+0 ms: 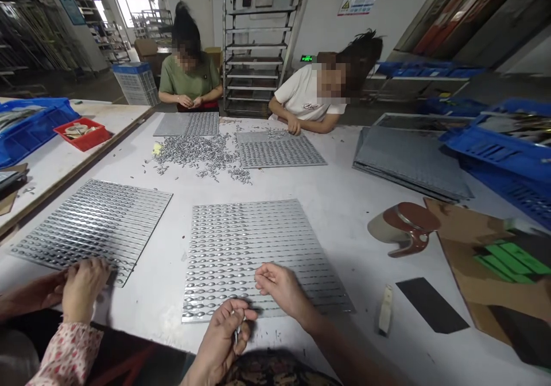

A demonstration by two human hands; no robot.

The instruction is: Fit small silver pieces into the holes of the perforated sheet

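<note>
A grey grooved tray (258, 248) filled with rows of small metal pieces lies on the white table (344, 202) in front of me. My left hand (224, 337) is closed at the tray's near edge, pinching a few small metal pieces. My right hand (282, 288) rests over the tray's near rows with fingertips pinched together; what they hold is too small to make out.
A co-worker's hands (80, 288) in a floral sleeve rest on a second tray (94, 225) at left. Two people sit across with trays (279, 149) and a pile of loose metal pieces (198, 153). Blue crates (508, 145), stacked trays (408, 156), cardboard (473, 260) stand right.
</note>
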